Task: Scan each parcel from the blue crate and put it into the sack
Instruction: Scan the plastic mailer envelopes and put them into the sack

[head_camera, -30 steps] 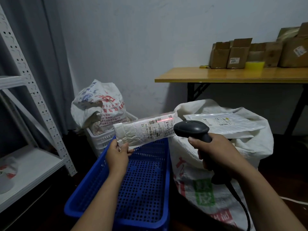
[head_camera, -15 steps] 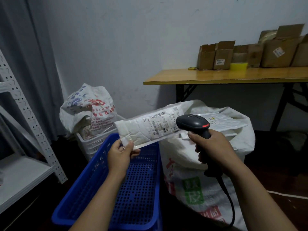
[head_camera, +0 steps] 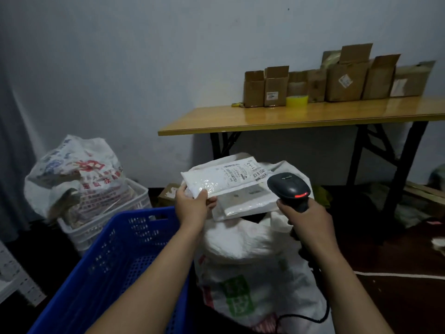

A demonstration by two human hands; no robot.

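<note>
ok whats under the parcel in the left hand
Another flat white parcel lies across the mouth of the sack, below the held parcel that the left hand grips. Whatever sits deeper in the sack is covered.

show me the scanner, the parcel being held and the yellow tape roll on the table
scanner [head_camera: 287, 185]: head view, top of its dark head.
parcel [head_camera: 214, 180]: head view, middle of its white padded face.
yellow tape roll [head_camera: 297, 101]: head view, its front side wall.

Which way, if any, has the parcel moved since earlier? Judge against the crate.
Yes. The parcel moved right, from over the blue crate to over the mouth of the sack.
</note>
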